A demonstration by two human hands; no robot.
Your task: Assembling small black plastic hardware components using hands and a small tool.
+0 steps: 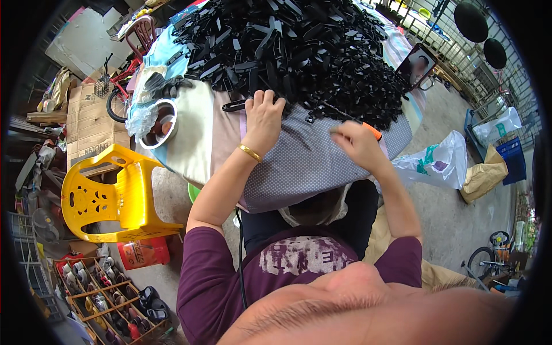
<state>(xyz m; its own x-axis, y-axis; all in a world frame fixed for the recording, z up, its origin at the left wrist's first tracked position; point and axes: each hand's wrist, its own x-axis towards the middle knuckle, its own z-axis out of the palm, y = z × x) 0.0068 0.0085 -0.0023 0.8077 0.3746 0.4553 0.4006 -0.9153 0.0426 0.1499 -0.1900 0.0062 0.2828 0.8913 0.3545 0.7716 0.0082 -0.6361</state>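
Observation:
My left hand, with a gold bangle at the wrist, rests at the near edge of the pile, fingers bent over a long black plastic piece that sticks out to the left. To the right, my right hand is held over the patterned cloth with thumb and fingers drawn together; whatever they pinch, if anything, is too small to tell. Just beyond it lies an orange-handled tool with a thin shaft, like a screwdriver. A large heap of black plastic parts covers the far side, long pieces leftward and small ones rightward.
Grey patterned cloth drapes over the near table edge. A white bowl stands at the left, above a yellow plastic chair. A propped phone or tablet is at the right, with a white plastic bag below.

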